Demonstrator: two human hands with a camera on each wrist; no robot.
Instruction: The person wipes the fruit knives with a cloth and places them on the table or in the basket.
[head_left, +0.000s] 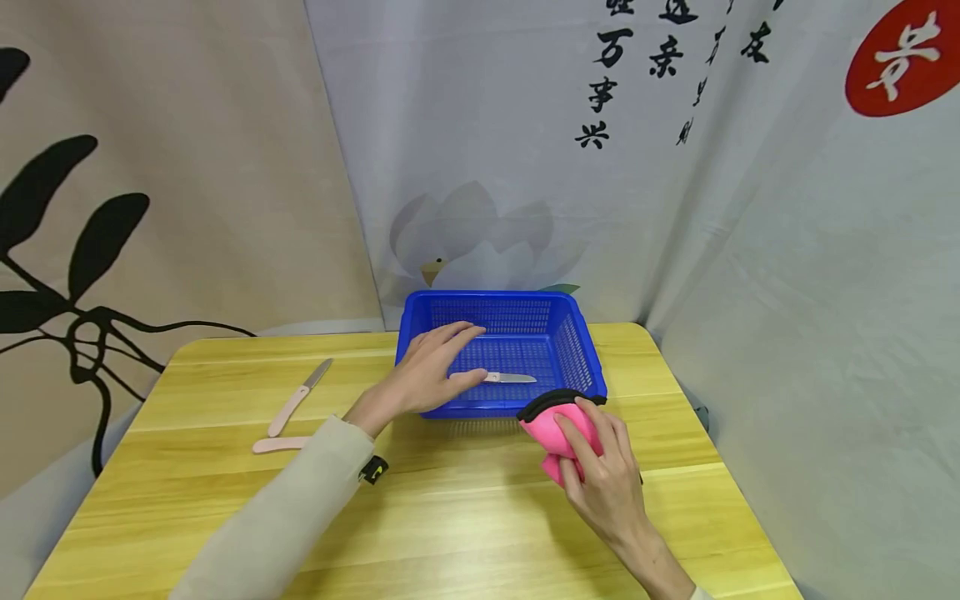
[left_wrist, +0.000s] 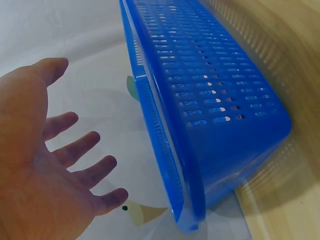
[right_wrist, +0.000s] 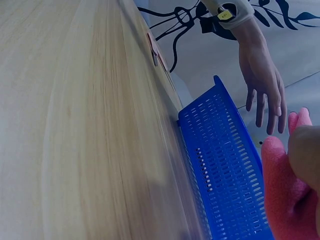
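Note:
A blue plastic basket (head_left: pixel 491 295) with slotted walls stands toward the back of the table. My left hand (head_left: pixel 429 367) hovers over its left part, fingers spread and nothing in them, as the left wrist view also shows. Inside the basket lies a small knife (head_left: pixel 516 378), its handle partly covered by my left thumb. By the basket's front right corner, my right hand (head_left: pixel 609 475) grips a bunched pink cloth item (head_left: pixel 546 429) with a thick black edge. In the right wrist view the pink fabric (right_wrist: pixel 282 195) looks fuzzy; its exact kind cannot be told.
Left on the wooden table (head_left: pixel 450 517) lies a knife with a pale pink handle (head_left: pixel 288 412). Beside it is another pale pink handle (head_left: pixel 279 445), its far end hidden by my left sleeve. Printed curtains (head_left: pixel 480 167) hang behind the table and along its right.

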